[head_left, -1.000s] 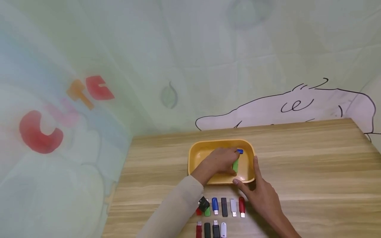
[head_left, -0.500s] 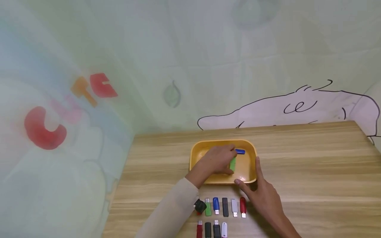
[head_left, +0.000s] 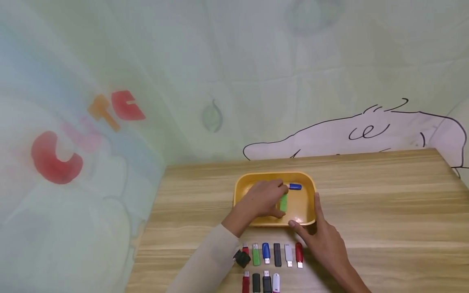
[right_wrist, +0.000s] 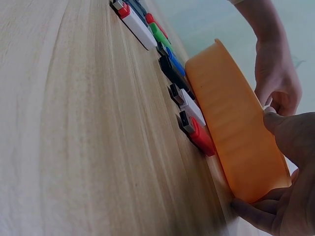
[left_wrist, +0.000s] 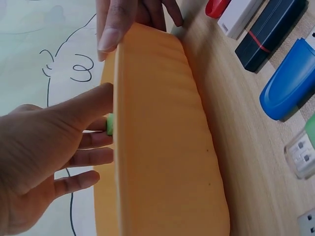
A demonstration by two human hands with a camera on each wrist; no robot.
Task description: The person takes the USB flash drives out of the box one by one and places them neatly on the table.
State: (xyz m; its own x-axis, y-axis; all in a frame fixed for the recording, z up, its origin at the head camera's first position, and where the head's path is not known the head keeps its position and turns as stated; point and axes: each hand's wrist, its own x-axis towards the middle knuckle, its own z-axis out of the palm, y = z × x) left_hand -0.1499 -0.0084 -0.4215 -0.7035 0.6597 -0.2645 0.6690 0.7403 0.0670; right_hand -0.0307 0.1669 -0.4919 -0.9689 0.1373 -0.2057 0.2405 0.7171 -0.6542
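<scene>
Curtain: a pale printed fabric curtain [head_left: 110, 122] hangs left of and behind the light wooden counter [head_left: 366, 195].
Left hand: the left hand [head_left: 265, 199], in a beige sleeve, reaches into the shallow yellow plastic tray [head_left: 239, 189]; its fingers [left_wrist: 83, 105] are curled around the small green USB stick [head_left: 283, 202], pinching it just above or on the tray floor; whether it touches I cannot tell.
Tray contents: a blue USB stick [head_left: 294, 186] lies near the far rim, just beside the fingertips.
Right hand: the right hand [head_left: 324, 240] rests on the counter, thumb and forefinger spread against the tray's near right corner, bracing it.
Rows: red, green, blue, black and white USB sticks [head_left: 277, 255] lie in two rows near the front edge, close to the tray.
Doing it well: judging by the grip, keep the tray braced, lift the green stick straight up clear of the rim, and avoid nudging the blue one.
</scene>
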